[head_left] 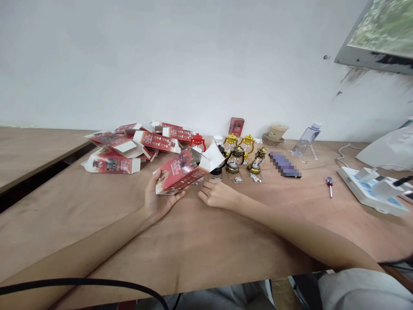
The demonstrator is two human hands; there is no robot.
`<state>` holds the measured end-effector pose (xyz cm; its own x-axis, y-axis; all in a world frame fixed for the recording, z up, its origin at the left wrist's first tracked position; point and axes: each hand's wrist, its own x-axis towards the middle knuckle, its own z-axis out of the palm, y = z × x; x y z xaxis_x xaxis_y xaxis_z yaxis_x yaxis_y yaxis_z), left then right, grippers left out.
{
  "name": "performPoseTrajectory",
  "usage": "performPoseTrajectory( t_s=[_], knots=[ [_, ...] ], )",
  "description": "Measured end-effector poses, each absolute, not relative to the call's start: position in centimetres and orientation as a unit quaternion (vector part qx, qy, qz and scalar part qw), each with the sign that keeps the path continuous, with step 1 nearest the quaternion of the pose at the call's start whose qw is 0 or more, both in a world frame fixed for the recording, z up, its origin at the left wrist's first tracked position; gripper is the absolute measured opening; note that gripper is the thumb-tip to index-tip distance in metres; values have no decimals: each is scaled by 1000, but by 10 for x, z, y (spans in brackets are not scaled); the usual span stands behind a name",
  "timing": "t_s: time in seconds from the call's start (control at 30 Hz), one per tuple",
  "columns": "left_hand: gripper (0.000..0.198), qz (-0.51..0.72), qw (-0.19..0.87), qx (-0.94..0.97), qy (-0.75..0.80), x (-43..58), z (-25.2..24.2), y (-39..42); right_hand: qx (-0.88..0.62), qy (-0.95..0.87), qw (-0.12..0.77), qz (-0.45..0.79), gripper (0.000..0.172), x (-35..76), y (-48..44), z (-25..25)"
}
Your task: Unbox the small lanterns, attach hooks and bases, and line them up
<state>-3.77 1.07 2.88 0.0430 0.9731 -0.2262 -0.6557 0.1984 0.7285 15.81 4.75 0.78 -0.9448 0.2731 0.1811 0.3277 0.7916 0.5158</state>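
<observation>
My left hand (158, 198) grips a red printed carton (179, 170) from below and behind, tilted with its white end flaps open toward the right. Just right of the carton, my right hand (217, 193) rests low over the table with its fingers curled; what they hold, if anything, is hidden. Beyond both hands stand several small lanterns, among them a red lantern (197, 141), a gold lantern (248, 145) and a black-and-gold lantern (235, 161). Another black-and-gold lantern (257, 162) leans to one side. Small wire pieces (238, 180) lie before them.
Several open red cartons (112, 163) are heaped at the left. A red box (236, 126) stands by the wall. To the right are a cup (278, 132), a tilted bottle (306, 137), a phone (285, 164), a screwdriver (329, 185) and a power strip (371, 189). A black cable (97, 282) crosses the lower left.
</observation>
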Motion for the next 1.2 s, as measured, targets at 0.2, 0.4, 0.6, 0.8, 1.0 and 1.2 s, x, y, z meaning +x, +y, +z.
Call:
performPoseTrajectory(
  t_s=[0.2,0.4,0.6,0.8,1.0,1.2],
  knots=[
    [38,597,689,221,346,-39,27,11,-181,-951,11,-252,17,152,51,14],
    [38,598,689,229,341,-39,27,10,-203,-947,35,-248,21,148,57,10],
    [38,591,699,220,337,-40,28,12,-273,-935,105,-201,18,149,78,4],
    [35,591,699,221,336,-40,28,12,-361,-908,164,-138,14,142,92,6],
    [31,593,698,235,325,-42,26,13,-464,-834,283,-99,20,163,87,16],
    [29,592,687,253,335,-40,22,11,-367,-698,615,5,17,186,60,60]
  ],
)
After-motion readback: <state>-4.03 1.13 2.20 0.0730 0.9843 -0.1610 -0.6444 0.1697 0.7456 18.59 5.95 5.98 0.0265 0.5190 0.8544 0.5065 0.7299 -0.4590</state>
